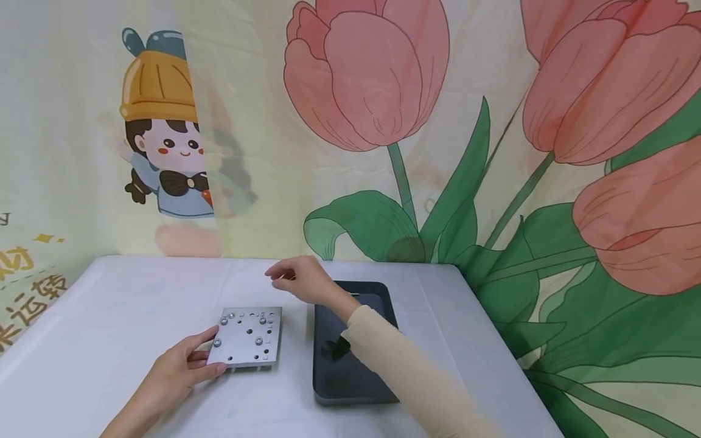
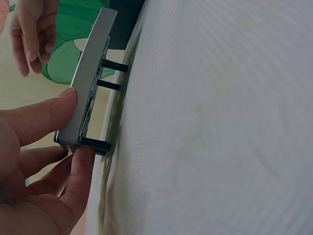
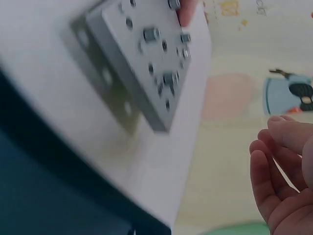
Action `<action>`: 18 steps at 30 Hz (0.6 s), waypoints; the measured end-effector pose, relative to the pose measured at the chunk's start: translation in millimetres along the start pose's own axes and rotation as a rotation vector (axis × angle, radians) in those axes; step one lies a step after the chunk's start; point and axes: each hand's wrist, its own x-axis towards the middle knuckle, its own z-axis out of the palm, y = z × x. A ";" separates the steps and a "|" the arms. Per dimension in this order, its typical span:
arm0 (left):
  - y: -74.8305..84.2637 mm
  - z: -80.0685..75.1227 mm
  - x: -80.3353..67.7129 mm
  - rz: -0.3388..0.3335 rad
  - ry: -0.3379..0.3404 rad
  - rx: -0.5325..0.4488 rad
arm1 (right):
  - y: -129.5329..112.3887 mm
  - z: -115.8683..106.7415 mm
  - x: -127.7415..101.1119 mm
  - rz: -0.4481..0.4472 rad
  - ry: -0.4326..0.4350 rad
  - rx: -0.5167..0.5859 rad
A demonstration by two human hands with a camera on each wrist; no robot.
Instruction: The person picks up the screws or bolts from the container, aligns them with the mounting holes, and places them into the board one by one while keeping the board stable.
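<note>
Metal plate, near-square, no clear long axis, is seen left of tray; its near left corner is gripped between thumb and fingers by the closer left hand; right hand is poised apart, far and right, loosely curled, nothing seen held

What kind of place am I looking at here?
Probably a makeshift tabletop workspace: a white-covered table, a tulip-printed backdrop behind it, and a metal plate beside a dark tray.
</note>
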 end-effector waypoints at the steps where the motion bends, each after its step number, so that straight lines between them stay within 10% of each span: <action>1: 0.3 0.1 -0.1 0.000 0.000 0.003 | 5.7 -8.6 -3.6 0.002 0.011 -0.004; 9: 1.6 0.8 1.1 -0.009 0.002 0.012 | 59.1 -57.0 -32.4 0.085 0.109 -0.048; 18: 2.7 1.5 2.1 -0.010 0.003 0.023 | 97.8 -59.4 -52.1 0.158 0.105 -0.051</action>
